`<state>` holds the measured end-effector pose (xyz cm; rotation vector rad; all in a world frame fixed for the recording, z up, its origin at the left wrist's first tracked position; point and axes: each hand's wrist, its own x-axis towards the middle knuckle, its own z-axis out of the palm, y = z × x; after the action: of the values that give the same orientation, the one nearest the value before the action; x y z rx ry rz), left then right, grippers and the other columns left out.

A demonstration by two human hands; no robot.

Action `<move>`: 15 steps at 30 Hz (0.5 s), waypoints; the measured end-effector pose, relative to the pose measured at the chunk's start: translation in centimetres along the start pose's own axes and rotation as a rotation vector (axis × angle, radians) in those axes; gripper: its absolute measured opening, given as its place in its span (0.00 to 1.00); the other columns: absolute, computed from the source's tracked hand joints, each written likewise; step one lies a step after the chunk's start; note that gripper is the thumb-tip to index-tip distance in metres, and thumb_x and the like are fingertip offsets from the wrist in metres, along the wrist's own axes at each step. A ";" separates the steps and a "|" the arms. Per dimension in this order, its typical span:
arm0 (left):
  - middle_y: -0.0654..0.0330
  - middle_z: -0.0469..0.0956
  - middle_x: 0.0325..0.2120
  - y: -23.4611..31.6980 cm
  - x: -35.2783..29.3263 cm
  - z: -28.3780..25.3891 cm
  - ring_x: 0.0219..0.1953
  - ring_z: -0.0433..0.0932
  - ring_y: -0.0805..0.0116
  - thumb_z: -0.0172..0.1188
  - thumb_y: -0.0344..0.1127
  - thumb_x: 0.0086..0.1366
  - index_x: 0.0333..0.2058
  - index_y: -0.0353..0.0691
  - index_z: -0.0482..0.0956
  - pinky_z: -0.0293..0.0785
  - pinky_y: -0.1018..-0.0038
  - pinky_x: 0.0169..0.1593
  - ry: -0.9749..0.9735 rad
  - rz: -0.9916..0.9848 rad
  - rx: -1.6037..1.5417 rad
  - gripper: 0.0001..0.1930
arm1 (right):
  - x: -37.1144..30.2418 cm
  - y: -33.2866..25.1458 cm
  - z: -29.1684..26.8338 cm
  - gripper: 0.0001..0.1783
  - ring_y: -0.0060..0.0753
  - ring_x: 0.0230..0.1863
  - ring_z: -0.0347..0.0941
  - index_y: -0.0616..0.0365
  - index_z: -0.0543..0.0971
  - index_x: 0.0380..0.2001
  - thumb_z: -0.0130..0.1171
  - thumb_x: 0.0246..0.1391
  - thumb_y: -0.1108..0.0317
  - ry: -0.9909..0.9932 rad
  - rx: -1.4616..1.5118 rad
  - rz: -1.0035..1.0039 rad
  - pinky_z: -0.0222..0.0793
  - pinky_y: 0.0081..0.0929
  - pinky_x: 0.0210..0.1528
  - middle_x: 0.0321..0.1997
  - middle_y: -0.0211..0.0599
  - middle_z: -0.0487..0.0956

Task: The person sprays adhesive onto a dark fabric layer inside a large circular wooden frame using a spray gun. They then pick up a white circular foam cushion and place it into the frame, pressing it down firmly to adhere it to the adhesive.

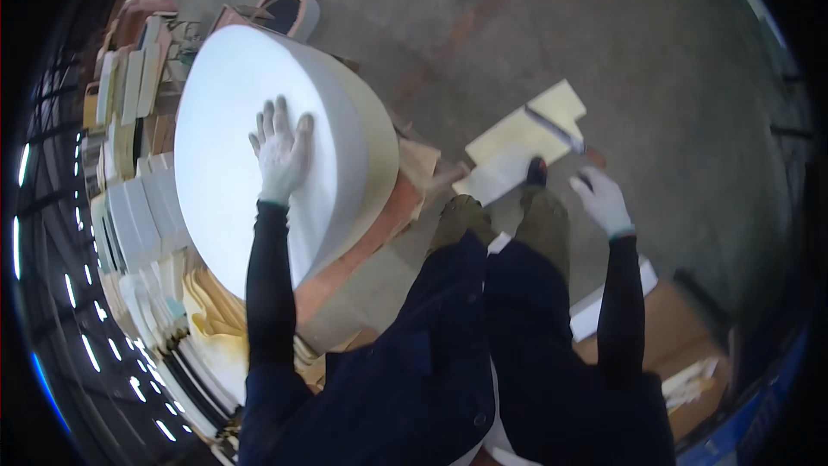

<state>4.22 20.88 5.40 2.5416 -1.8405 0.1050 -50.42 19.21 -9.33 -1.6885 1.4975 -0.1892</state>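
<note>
A large rounded block of white foam (pixel 226 147) with a cream side (pixel 373 134) fills the left of the head view. My left hand (pixel 283 154), in a pale glove with greyish fingertips, lies flat on its white face with the fingers spread. My right hand (pixel 603 201), gloved too, hangs at the right with its fingers curled in; whether anything is inside cannot be seen. Just beyond it, a long-bladed knife (pixel 555 126) with a brownish handle appears over cream foam pieces (pixel 517 135) by my shoe. A small gap shows between handle and hand.
Brown board or cardboard (pixel 354 246) lies under the big block. Stacks of foam parts (pixel 138 216) line the left side. A dark-centred padded frame (pixel 289 13) sits behind the block. At lower right are a cardboard box (pixel 681 328) and a white strip (pixel 595 306).
</note>
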 end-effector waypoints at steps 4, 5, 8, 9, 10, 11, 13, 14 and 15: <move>0.41 0.64 0.66 -4.5 8.5 -6.8 0.69 0.61 0.46 0.43 0.61 0.73 0.66 0.35 0.64 0.53 0.62 0.71 -0.226 -0.028 -0.610 0.36 | 3.1 2.3 -5.4 0.23 0.53 0.52 0.77 0.62 0.78 0.48 0.58 0.62 0.53 0.047 0.062 0.052 0.71 0.39 0.55 0.48 0.51 0.81; 0.41 0.66 0.64 -3.0 11.0 -9.4 0.67 0.64 0.47 0.43 0.59 0.74 0.65 0.34 0.66 0.57 0.67 0.69 -0.049 0.001 -0.558 0.35 | 3.7 2.9 -6.5 0.23 0.53 0.52 0.78 0.63 0.78 0.49 0.59 0.62 0.54 0.050 0.061 0.077 0.71 0.39 0.54 0.48 0.51 0.81; 0.43 0.56 0.70 -5.2 13.2 -1.1 0.71 0.53 0.43 0.38 0.63 0.73 0.70 0.39 0.55 0.42 0.51 0.71 0.031 -0.268 -0.098 0.39 | 5.6 3.9 -8.3 0.22 0.53 0.51 0.78 0.63 0.78 0.49 0.59 0.62 0.55 0.002 -0.040 0.094 0.72 0.39 0.54 0.48 0.52 0.81; 0.43 0.52 0.71 -6.9 12.8 1.5 0.73 0.49 0.42 0.36 0.65 0.72 0.72 0.40 0.52 0.36 0.45 0.72 0.053 -0.366 0.069 0.40 | 6.6 3.6 -8.3 0.22 0.54 0.51 0.78 0.63 0.78 0.48 0.59 0.62 0.55 -0.030 -0.011 0.092 0.72 0.39 0.54 0.48 0.53 0.81; 0.44 0.49 0.73 -6.2 13.6 4.6 0.74 0.45 0.40 0.34 0.66 0.72 0.73 0.42 0.48 0.31 0.40 0.72 0.054 -0.436 0.199 0.42 | 6.8 3.7 -9.0 0.21 0.54 0.51 0.78 0.63 0.79 0.48 0.58 0.62 0.55 -0.041 -0.006 0.128 0.72 0.39 0.54 0.48 0.53 0.81; 0.44 0.44 0.74 -3.5 14.8 4.3 0.75 0.41 0.40 0.32 0.68 0.71 0.74 0.42 0.48 0.29 0.39 0.72 0.006 -0.407 0.125 0.43 | 7.0 4.2 -9.6 0.21 0.55 0.51 0.78 0.63 0.79 0.48 0.58 0.63 0.55 -0.032 0.003 0.161 0.72 0.40 0.54 0.48 0.54 0.81; 0.42 0.47 0.73 -6.3 13.7 3.9 0.75 0.42 0.39 0.33 0.69 0.71 0.73 0.41 0.49 0.31 0.37 0.71 0.002 -0.384 0.111 0.44 | 9.7 3.9 -9.6 0.22 0.57 0.52 0.77 0.61 0.79 0.48 0.59 0.62 0.53 -0.022 -0.123 0.087 0.72 0.41 0.54 0.47 0.55 0.81; 0.42 0.47 0.73 -7.4 13.3 4.6 0.75 0.42 0.39 0.34 0.69 0.71 0.73 0.41 0.49 0.32 0.38 0.71 -0.039 -0.313 0.122 0.44 | 11.2 2.5 -9.7 0.22 0.56 0.52 0.77 0.61 0.79 0.48 0.59 0.61 0.53 -0.113 -0.115 0.164 0.71 0.41 0.55 0.47 0.55 0.81; 0.41 0.48 0.73 -8.7 12.6 5.3 0.75 0.42 0.39 0.35 0.69 0.71 0.73 0.40 0.50 0.32 0.38 0.71 -0.081 -0.246 0.129 0.44 | 12.8 1.0 -9.7 0.22 0.55 0.52 0.77 0.60 0.80 0.48 0.59 0.61 0.53 -0.204 -0.113 0.240 0.71 0.41 0.55 0.47 0.54 0.81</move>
<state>16.64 11.43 1.18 2.8777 -1.5764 0.1247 -53.57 3.42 -9.09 -1.5465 1.5620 0.1935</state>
